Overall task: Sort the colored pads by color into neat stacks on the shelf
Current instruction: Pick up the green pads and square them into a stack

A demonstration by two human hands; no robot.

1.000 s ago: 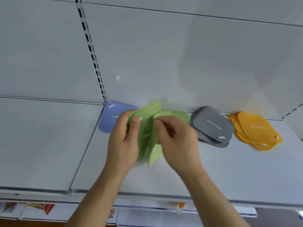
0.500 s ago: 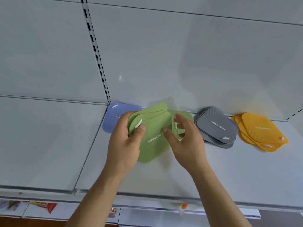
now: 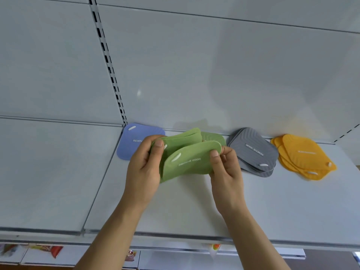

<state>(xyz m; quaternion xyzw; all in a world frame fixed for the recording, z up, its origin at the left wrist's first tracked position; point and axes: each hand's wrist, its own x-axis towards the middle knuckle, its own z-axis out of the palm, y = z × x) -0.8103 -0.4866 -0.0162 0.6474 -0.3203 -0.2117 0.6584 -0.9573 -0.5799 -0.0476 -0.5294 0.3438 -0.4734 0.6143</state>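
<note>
Green pads [image 3: 190, 162]: being held above the shelf [image 3: 194, 207] between both hands, fanned and bowing, so not yet squared; the front one is showing its white label and slot.
Left hand [image 3: 143, 168]: gripping the left ends of the bundle, thumb pressing over the top edge.
Right hand [image 3: 226, 168]: pinching the right edge of the front pad between thumb and curled fingers.
Green pad on shelf [image 3: 213, 137]: lying flat behind the held bundle, near the back wall; this is marking where the green stack is going.
Blue pad [image 3: 134, 141]: lying flat at the left by the back corner; only one is showing, partly hidden by the left hand.
Grey stack [image 3: 253, 151]: sitting right of the green spot, layers slightly offset.
Yellow stack [image 3: 303, 156]: sitting furthest right, layers fanning out, edges not lining up.
Done, by my reading: colours are already separated into four spots along the back.
Left, by my reading: the green bundle is needing squaring and setting down on its mate; grey and yellow are wanting straightening to count as neat.
</note>
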